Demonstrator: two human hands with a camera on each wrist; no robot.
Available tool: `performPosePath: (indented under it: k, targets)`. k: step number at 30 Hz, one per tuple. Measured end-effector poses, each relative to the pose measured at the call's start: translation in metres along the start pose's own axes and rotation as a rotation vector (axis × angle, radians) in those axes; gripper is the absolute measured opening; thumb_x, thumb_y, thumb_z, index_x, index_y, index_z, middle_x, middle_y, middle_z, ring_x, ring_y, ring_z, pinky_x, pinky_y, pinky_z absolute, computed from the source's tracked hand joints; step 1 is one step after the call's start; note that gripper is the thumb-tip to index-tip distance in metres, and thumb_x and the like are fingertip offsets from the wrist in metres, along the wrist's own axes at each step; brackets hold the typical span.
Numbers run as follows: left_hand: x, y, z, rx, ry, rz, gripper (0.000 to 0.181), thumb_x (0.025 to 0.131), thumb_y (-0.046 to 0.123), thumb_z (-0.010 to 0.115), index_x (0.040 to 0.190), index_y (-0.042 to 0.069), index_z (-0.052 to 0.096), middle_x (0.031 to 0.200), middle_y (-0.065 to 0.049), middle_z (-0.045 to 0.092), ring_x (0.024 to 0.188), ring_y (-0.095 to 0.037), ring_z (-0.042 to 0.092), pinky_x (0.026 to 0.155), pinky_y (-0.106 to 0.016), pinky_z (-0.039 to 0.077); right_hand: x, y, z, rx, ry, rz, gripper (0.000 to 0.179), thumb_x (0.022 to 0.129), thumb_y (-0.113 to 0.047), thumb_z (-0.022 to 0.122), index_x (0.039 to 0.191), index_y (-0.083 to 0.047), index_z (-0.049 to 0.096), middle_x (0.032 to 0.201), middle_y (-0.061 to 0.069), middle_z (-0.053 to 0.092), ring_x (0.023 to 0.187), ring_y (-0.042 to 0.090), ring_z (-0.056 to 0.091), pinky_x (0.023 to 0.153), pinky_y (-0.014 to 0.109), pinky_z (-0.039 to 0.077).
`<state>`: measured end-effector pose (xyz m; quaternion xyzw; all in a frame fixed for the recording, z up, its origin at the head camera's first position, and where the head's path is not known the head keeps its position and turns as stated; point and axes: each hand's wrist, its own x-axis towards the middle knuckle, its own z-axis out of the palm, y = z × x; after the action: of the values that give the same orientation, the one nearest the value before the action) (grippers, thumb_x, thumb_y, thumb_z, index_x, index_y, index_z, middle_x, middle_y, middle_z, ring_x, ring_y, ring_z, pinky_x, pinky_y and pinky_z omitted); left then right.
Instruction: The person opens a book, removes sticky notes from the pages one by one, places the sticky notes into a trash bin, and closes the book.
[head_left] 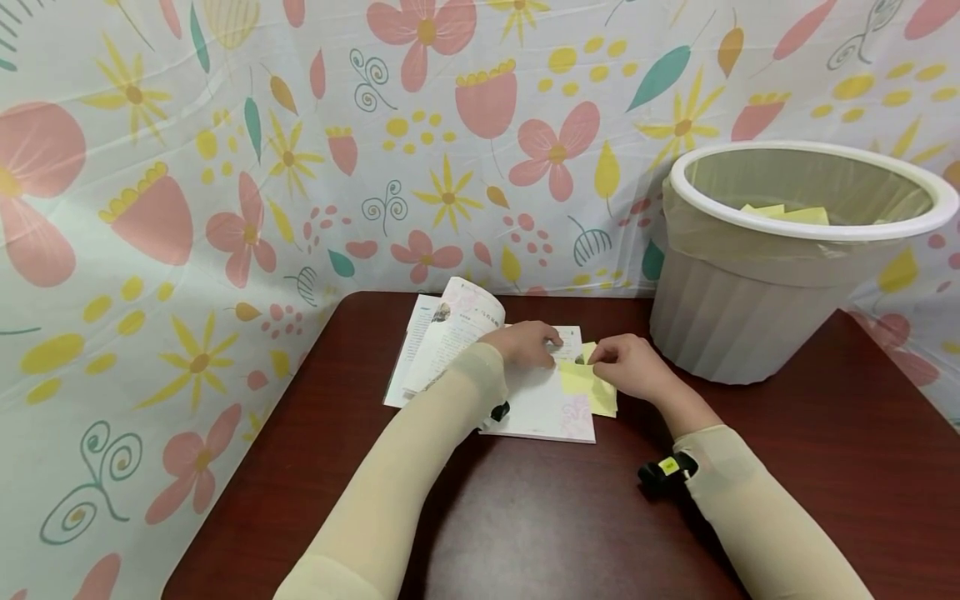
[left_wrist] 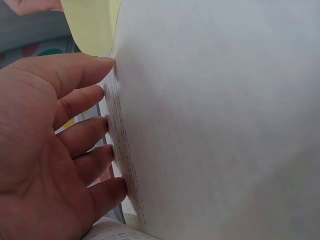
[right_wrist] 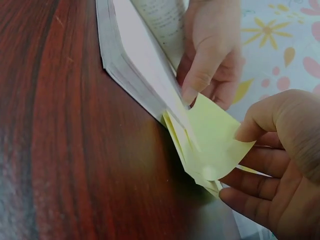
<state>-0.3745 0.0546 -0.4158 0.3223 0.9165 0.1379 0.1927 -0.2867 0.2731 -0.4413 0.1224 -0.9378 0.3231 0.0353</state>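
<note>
An open book (head_left: pixel 528 412) lies on the table, its left pages curling up. My left hand (head_left: pixel 528 343) rests on the right-hand page; in the left wrist view its thumb and slightly bent fingertips touch the paper close to the printed lines. Beside the page's right edge, my right hand (head_left: pixel 633 365) pinches a yellow sticky note (right_wrist: pixel 215 140) between thumb and fingers. That note is bent up from the page, with its far end near my left thumb. More yellow sticky notes (head_left: pixel 604 402) stick out from the book's right edge beneath it.
A grey trash bin (head_left: pixel 731 308) with a white rim and a clear liner stands at the back right, holding several yellow notes (head_left: pixel 806 216). A dark red wooden table (head_left: pixel 540 525) lies under everything. Behind it hangs a flower-patterned cloth (head_left: pixel 300 233).
</note>
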Motion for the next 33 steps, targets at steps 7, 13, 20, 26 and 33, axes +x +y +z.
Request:
performPosePath:
  k: [7, 13, 20, 26, 33]
  targets:
    - [0.003, -0.003, 0.002, 0.028, 0.009, 0.02, 0.047, 0.095, 0.032, 0.07, 0.141, 0.024, 0.063, 0.151, 0.003, 0.057, 0.142, -0.015, 0.048, 0.119, -0.033, 0.04, -0.003, -0.007, -0.003, 0.069, -0.024, -0.039, 0.012, 0.088, -0.004, 0.065, 0.091, -0.006, 0.076, 0.098, 0.012, 0.076, 0.081, 0.017, 0.062, 0.072, 0.031, 0.052]
    - [0.003, -0.004, 0.002, 0.022, 0.013, 0.029, 0.048, 0.095, 0.031, 0.071, 0.141, 0.024, 0.063, 0.149, 0.002, 0.058, 0.139, -0.014, 0.051, 0.118, -0.033, 0.041, -0.006, -0.013, -0.005, 0.134, -0.047, -0.062, 0.012, 0.089, 0.0, 0.064, 0.091, -0.004, 0.075, 0.103, 0.013, 0.078, 0.092, 0.018, 0.07, 0.077, 0.028, 0.055]
    - [0.001, -0.003, 0.002, 0.014, 0.018, 0.026, 0.049, 0.094, 0.031, 0.072, 0.141, 0.024, 0.063, 0.147, 0.003, 0.059, 0.134, -0.013, 0.053, 0.115, -0.032, 0.043, -0.01, -0.026, -0.009, 0.145, -0.074, -0.107, 0.013, 0.09, -0.001, 0.064, 0.093, -0.005, 0.076, 0.101, 0.012, 0.078, 0.09, 0.017, 0.07, 0.076, 0.025, 0.054]
    - [0.002, -0.002, 0.002, 0.043, 0.022, 0.034, 0.049, 0.094, 0.031, 0.071, 0.142, 0.024, 0.063, 0.144, 0.003, 0.061, 0.127, -0.012, 0.056, 0.112, -0.031, 0.045, -0.014, -0.036, -0.01, 0.106, -0.112, -0.138, 0.011, 0.089, -0.002, 0.066, 0.094, -0.005, 0.075, 0.095, 0.011, 0.078, 0.081, 0.012, 0.064, 0.075, 0.024, 0.053]
    - [0.004, -0.004, 0.003, 0.045, 0.024, 0.035, 0.05, 0.094, 0.032, 0.072, 0.142, 0.024, 0.062, 0.143, 0.003, 0.062, 0.125, -0.011, 0.056, 0.111, -0.031, 0.046, -0.02, -0.048, -0.014, 0.103, -0.145, -0.173, 0.011, 0.09, -0.002, 0.066, 0.094, -0.007, 0.075, 0.095, 0.011, 0.078, 0.078, 0.012, 0.062, 0.07, 0.025, 0.051]
